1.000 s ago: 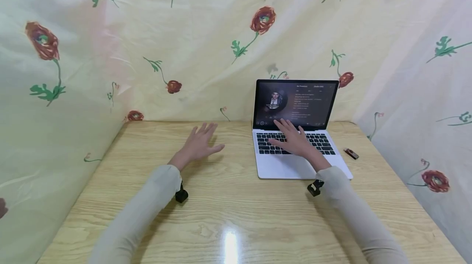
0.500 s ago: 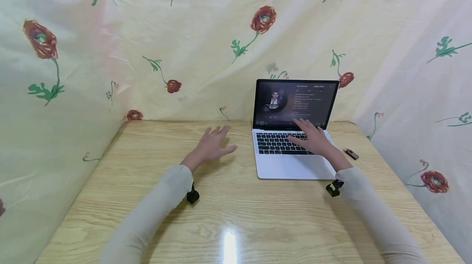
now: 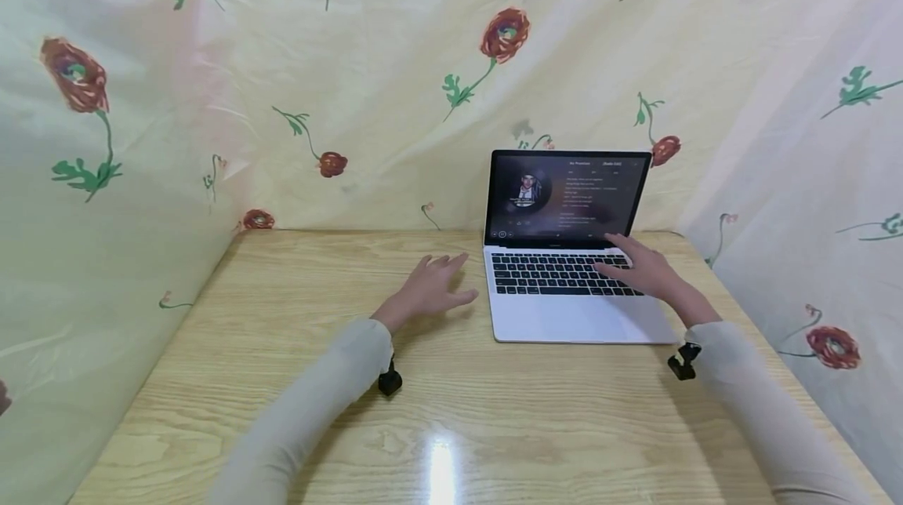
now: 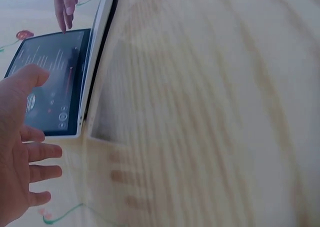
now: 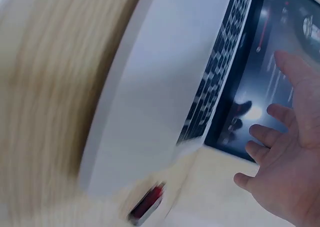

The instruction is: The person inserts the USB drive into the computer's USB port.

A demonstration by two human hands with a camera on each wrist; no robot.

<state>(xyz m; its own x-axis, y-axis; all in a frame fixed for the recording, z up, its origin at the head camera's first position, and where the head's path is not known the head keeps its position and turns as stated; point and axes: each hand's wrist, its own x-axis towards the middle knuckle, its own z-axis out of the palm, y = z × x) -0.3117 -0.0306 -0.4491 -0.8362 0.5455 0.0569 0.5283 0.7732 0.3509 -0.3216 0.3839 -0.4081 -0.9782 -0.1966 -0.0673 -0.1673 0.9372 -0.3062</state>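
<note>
An unfolded silver laptop (image 3: 543,321) stands on the wooden table, its dark screen (image 3: 585,183) showing a music player with lines of text. My left hand (image 3: 430,287) hovers just left of the laptop, fingers spread and holding nothing. Over the right side of the keyboard (image 3: 543,276) is my right hand (image 3: 645,270), fingers loosely extended, with nothing held. In the right wrist view a gap seems to separate that hand (image 5: 295,152) from the keys. A small red and dark USB stick (image 5: 146,205) lies beside the laptop's right edge; in the head view the right arm hides it.
The pale wood table (image 3: 451,403) runs from the near side to the floral cloth (image 3: 381,81) hung at the back and sides. Small black cameras (image 3: 683,361) are strapped at both wrists. A light reflection shines on the tabletop near the front.
Both hands have moved rightward. The left hand is now close to the laptop's left edge; the right has slid from the middle to the right side of the keyboard, covering the USB stick.
</note>
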